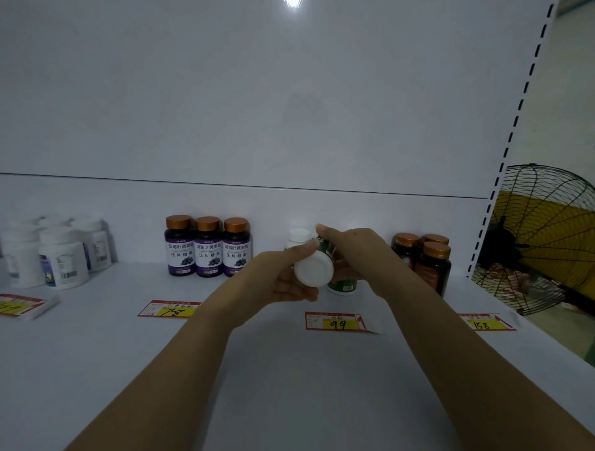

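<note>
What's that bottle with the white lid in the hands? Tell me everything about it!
The green bottle with a round white cap looks plastic and is closed. It is tipped over, its smooth cap facing the camera, held above the white shelf. The left hand grips the cap end, and the right hand curls round the green body. Its label is too blurred to read.

shelf (289, 370): white, flat, runs left to right across the view
back panel (257, 96): plain glossy white, rises behind the shelf
seam (244, 185): thin dark line low across the back panel
light: dim overall; one bright glare (293, 3) at the panel's top edge
upright (518, 116): white post with dark slots, at the shelf's right end
fan (544, 238): black wire cage, beyond the upright
wall (573, 96): pale, top right
</note>
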A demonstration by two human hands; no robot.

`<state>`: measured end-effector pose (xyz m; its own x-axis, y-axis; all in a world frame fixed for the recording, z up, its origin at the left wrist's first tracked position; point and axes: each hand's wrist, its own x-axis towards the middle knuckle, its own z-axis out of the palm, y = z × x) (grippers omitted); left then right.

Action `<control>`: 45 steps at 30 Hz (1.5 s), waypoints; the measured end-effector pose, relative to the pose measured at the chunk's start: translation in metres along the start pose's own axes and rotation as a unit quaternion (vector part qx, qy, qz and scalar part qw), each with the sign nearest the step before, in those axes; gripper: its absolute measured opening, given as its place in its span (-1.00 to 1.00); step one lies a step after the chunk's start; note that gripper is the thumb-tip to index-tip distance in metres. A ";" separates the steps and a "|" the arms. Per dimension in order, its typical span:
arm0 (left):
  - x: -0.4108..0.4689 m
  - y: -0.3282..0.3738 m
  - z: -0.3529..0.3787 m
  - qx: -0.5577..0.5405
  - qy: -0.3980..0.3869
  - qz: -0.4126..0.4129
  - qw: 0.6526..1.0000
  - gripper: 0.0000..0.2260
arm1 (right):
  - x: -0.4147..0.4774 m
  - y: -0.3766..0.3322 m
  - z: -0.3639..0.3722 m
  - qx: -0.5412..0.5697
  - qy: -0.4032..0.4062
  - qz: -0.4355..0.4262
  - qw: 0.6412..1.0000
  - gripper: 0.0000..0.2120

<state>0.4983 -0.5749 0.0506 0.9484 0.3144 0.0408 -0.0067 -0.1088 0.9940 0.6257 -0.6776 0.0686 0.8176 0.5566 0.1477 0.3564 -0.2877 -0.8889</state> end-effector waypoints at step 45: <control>0.013 -0.015 -0.002 0.147 0.111 0.188 0.965 -0.62 | -0.022 -0.033 -0.024 -0.099 0.051 -0.239 0.965 -0.78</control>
<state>0.5104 -0.5669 0.0361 0.8053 0.3912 0.4455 -0.2151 -0.5074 0.8344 0.6070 -0.6993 0.1051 0.5753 0.5857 0.5710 0.7746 -0.1657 -0.6104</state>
